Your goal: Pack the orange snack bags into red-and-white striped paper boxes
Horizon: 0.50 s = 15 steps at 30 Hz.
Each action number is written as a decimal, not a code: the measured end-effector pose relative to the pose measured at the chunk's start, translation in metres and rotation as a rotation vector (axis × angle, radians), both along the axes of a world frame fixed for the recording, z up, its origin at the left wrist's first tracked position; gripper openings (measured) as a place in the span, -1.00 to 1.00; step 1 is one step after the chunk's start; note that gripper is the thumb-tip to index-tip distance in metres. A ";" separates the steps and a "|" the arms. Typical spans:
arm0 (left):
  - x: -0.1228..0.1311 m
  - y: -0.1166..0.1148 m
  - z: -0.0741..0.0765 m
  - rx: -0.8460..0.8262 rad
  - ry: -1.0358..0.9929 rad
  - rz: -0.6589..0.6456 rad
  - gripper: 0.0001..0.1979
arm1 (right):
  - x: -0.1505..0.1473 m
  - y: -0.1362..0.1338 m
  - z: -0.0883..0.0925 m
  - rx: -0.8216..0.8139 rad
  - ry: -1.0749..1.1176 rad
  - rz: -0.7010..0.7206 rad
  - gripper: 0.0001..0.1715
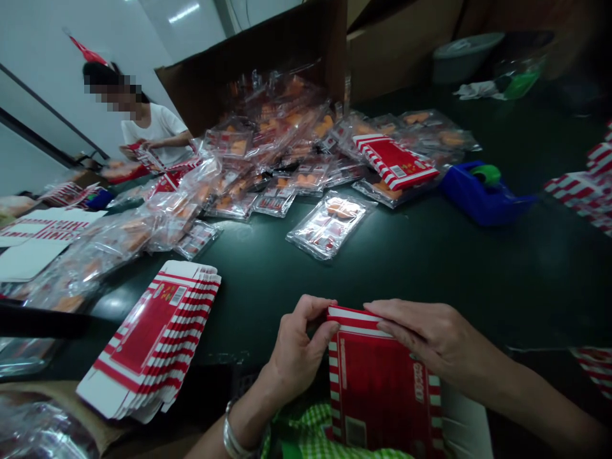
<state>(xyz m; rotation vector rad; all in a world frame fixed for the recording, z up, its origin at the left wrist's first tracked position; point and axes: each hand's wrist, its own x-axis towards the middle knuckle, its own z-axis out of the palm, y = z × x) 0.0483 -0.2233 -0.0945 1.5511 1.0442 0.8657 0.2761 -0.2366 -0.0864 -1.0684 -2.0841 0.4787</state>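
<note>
A red carton with red-and-white striped edges (382, 389) is held upright in front of me, close to my body. My left hand (303, 341) pinches its upper left corner between thumb and fingers. Along the top right edge, my right hand (430, 331) grips the same carton, thumb and fingertips at the striped rim. A white flap (466, 414) shows at its lower right. To the left lies a fanned stack of flattened striped cartons (153, 338). One clear plastic packet with orange contents (329, 223) rests on the dark green table (411, 268) beyond my hands.
A large heap of similar packets (287, 140) spills from an open cardboard box (268, 44). Another red striped carton (394, 159) lies on packets, beside a blue tape dispenser (485, 194). Striped cartons (588, 191) stand at right. A person in a white shirt (155, 124) works at far left.
</note>
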 end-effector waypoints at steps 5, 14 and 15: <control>0.004 -0.001 -0.002 -0.151 -0.183 0.068 -0.85 | 0.002 0.002 0.001 -0.040 -0.004 0.024 -0.73; 0.006 0.003 -0.007 -0.203 -0.348 0.157 -0.80 | -0.002 0.005 0.000 -0.095 -0.002 0.061 -0.66; 0.004 0.005 -0.006 -0.207 -0.342 0.152 -0.77 | -0.002 0.005 0.000 -0.113 0.000 0.081 -0.65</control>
